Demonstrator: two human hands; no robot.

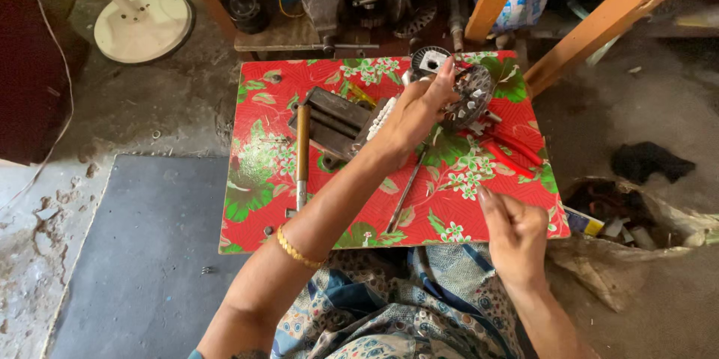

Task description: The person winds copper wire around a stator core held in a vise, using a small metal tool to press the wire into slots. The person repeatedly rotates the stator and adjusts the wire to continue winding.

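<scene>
Motor stator (470, 97) gripped over the red floral bench (262, 201).
Left hand (416, 112) fingers clasp it; right hand (515, 233) fingers curl loosely, empty, near red pliers (513, 149).

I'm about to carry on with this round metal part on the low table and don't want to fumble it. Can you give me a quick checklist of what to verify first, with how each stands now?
1. Left hand has hold of the round metal part: ok, fingers reach over its rim.
2. Right hand free: cannot tell, fingers are curled, anything pinched is too small to see.
3. Red-handled pliers within reach: ok, lying just right of the part.
4. Long metal rod clear of the hands: ok, flat on the floral table.
5. Wooden-handled tool out of the way: ok, it lies left of the block.
6. Dark metal block steady: cannot tell.
</scene>
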